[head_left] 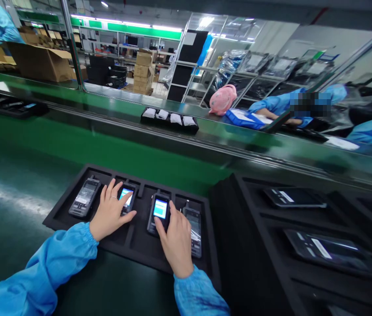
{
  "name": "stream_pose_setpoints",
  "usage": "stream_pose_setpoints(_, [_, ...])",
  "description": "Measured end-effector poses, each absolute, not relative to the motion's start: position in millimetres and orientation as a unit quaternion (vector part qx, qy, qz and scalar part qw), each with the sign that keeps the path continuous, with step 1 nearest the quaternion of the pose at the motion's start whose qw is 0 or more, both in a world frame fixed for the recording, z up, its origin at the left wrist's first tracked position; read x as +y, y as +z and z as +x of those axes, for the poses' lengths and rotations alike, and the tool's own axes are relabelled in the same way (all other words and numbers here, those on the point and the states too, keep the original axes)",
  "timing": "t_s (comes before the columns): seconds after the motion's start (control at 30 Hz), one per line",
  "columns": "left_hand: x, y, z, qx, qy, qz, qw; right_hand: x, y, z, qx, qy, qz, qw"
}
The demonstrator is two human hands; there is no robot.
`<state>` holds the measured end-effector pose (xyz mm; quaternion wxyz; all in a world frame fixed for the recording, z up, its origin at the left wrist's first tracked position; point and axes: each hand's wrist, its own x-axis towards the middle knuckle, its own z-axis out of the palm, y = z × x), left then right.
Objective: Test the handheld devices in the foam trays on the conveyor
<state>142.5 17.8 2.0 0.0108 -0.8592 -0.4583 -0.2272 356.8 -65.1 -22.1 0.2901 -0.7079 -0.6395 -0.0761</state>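
Observation:
A black foam tray (133, 245) in front of me has a row of handheld radios with screens and stub antennas. My left hand (112, 210) is open, fingers spread, over the second handset (127, 198), whose lit screen it partly covers. My right hand (177, 237) is over the third handset (159, 210), its thumb at the lit blue-and-white screen and its index finger by the right edge. Under that hand's right side lies a dark-screened handset (193, 228), partly hidden. At the tray's left end is another dark-screened handset (85, 197).
Stacked black foam trays (235, 237) with dark devices stand at the right. Beyond the green ledge, a small black tray (169, 123) with white packets sits on the line. Across it are a pink fan-like object (223, 100), a cardboard box (41, 61) and people in blue sleeves.

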Motion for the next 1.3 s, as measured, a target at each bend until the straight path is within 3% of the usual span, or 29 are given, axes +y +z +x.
stream_pose_setpoints(0.63, [12.2,2.9,138.0,-0.446,-0.292,-0.846,-0.014,-72.5,-18.5,356.9,-0.626,-0.067,-0.685,0.367])
stream_pose_setpoints(0.9, [9.9,7.2,136.6,-0.441,-0.335,-0.832,0.030,-75.6,-14.6,356.7,-0.637,-0.095,-0.669,0.371])
stream_pose_setpoints(1.3, [7.0,9.0,135.2,-0.399,-0.343,-0.850,0.018,-74.2,-18.7,357.2,-0.626,-0.073,-0.676,0.382])
